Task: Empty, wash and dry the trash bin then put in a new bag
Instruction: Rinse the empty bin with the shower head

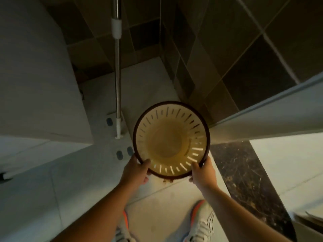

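Observation:
A round cream trash bin (167,142) with a dark brown rim and slotted walls stands upright below me, seen from above. Its inside holds no bag and nothing loose; the bottom looks stained brown. My left hand (136,169) grips the near-left part of the rim, thumb inside. My right hand (202,172) grips the near-right part of the rim the same way. Whether the bin rests on the floor or hangs just above it I cannot tell.
A flat mop (118,95) with a metal pole stands just left of the bin. A white cabinet (43,81) rises at left, a white door edge (272,112) at right, dark tiled walls behind. My shoes (201,222) are on pale floor beside a dark marble threshold (244,180).

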